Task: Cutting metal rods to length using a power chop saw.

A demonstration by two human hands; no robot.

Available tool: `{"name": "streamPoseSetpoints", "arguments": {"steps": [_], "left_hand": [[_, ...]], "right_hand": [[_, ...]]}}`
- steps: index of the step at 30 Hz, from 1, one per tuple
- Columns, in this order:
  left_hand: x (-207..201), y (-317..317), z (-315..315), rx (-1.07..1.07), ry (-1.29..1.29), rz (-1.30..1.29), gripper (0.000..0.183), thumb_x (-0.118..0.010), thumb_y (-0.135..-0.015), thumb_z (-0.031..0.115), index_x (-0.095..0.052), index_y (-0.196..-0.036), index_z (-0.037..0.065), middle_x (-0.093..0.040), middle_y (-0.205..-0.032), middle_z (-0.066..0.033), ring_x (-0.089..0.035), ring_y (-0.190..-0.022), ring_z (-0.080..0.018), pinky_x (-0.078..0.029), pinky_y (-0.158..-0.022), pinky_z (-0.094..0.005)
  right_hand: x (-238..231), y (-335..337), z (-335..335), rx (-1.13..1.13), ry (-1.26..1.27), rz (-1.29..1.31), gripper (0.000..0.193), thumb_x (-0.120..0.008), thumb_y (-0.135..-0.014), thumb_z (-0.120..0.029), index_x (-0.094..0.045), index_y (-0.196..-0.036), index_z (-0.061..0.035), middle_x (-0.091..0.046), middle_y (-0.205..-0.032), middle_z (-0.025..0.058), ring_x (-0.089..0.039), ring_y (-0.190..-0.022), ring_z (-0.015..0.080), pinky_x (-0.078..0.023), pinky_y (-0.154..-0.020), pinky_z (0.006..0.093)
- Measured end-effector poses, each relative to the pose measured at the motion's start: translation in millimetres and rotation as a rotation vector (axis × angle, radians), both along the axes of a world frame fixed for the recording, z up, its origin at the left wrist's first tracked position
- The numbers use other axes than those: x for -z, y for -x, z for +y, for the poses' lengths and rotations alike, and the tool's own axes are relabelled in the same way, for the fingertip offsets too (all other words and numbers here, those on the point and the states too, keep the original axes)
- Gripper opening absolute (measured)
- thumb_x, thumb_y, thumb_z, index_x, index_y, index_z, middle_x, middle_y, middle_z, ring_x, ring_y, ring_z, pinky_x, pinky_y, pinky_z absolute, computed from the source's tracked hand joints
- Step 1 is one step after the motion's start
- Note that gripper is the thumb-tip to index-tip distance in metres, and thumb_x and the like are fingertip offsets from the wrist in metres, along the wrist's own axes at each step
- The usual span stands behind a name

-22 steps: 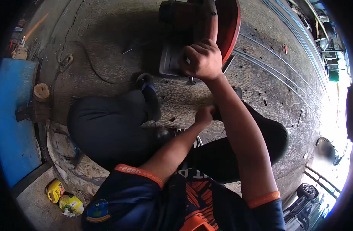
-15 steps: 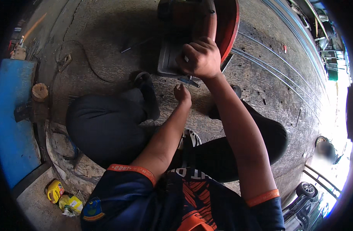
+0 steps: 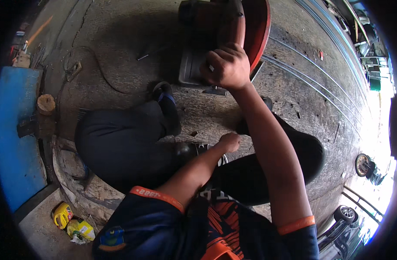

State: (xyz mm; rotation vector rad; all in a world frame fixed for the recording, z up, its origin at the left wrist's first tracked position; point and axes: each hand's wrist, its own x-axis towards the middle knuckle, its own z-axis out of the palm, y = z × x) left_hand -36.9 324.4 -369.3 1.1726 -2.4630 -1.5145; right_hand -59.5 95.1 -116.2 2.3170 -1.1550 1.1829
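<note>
My right hand [image 3: 226,67] is wrapped round the brown-red handle [image 3: 236,30] of a cut-off saw. Its round red blade guard [image 3: 262,37] rises just right of the hand. Under the handle lies the saw's dark metal base [image 3: 189,69], with a small metal crank handle [image 3: 215,91] at its near edge. My left hand [image 3: 230,142] is closed, held low between my knees and apart from the saw. Its curled fingers hide whatever may be in them. The saw's far part is cut off by the picture's upper edge.
Long thin metal rods [image 3: 311,82] run along the floor to the right. At left, a cable [image 3: 98,69] curves toward my sandalled foot [image 3: 166,97]. A blue metal panel [image 3: 16,130], a round wood block [image 3: 46,104] and a yellow container [image 3: 62,215] stand farther left.
My left hand has drawn back from beside the saw's crank handle toward my body and to the right. The right hand has stayed on the saw handle.
</note>
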Motion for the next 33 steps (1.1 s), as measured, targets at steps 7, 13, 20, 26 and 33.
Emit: {"name": "streamPoseSetpoints", "arguments": {"steps": [7,13,20,26,33], "left_hand": [[31,-41,-147,-1.537,-1.008,0.589,0.019,-0.049,-0.086,0.023,-0.059,-0.09,0.007,-0.063,-0.086,-0.0099,-0.061,-0.072,-0.0256,-0.048,-0.063,-0.0451],[21,-59,-181,-1.443,-1.44,0.923,0.005,-0.053,-0.082,0.009,-0.055,-0.086,0.009,-0.058,-0.077,-0.0025,-0.056,-0.068,-0.0136,-0.042,-0.056,-0.0207],[14,-41,-146,-1.33,-0.06,0.639,0.013,-0.052,-0.076,0.001,-0.057,-0.088,0.002,-0.06,-0.077,-0.0039,-0.06,-0.074,-0.0157,-0.048,-0.066,-0.0266],[16,-57,-155,-1.192,0.035,0.644,0.012,-0.053,-0.08,0.009,-0.059,-0.087,0.002,-0.063,-0.079,-0.0076,-0.062,-0.076,-0.0176,-0.049,-0.07,-0.029],[-10,-39,-173,-1.046,-2.143,1.284,0.029,-0.053,-0.092,0.025,-0.057,-0.095,-0.004,-0.059,-0.093,-0.0149,-0.057,-0.089,-0.0249,-0.049,-0.075,-0.0347]], "right_hand": [[-2,-6,5,0.015,-0.023,0.004,0.017,-0.065,-0.06,-0.014,-0.048,-0.056,-0.0119,-0.052,-0.053,0.0018,-0.056,-0.052,0.0193,-0.045,-0.06,0.0313],[-5,-6,4,0.015,-0.041,-0.001,0.018,-0.066,-0.061,-0.016,-0.048,-0.057,-0.0119,-0.052,-0.054,0.002,-0.056,-0.053,0.0197,-0.045,-0.061,0.0321],[-1,0,3,0.005,-0.049,0.015,0.018,-0.066,-0.061,-0.016,-0.049,-0.06,-0.0112,-0.053,-0.057,0.0021,-0.057,-0.055,0.0197,-0.044,-0.06,0.0325],[-14,16,-12,-0.086,0.019,0.211,0.013,-0.063,-0.071,-0.022,-0.058,-0.076,-0.0106,-0.059,-0.066,0.0011,-0.06,-0.063,0.0193,-0.047,-0.068,0.0328],[-133,73,-90,0.193,0.337,-0.084,0.013,-0.065,-0.074,-0.017,-0.062,-0.078,-0.0054,-0.062,-0.075,0.014,-0.062,-0.071,0.0298,-0.047,-0.061,0.0391]]}}
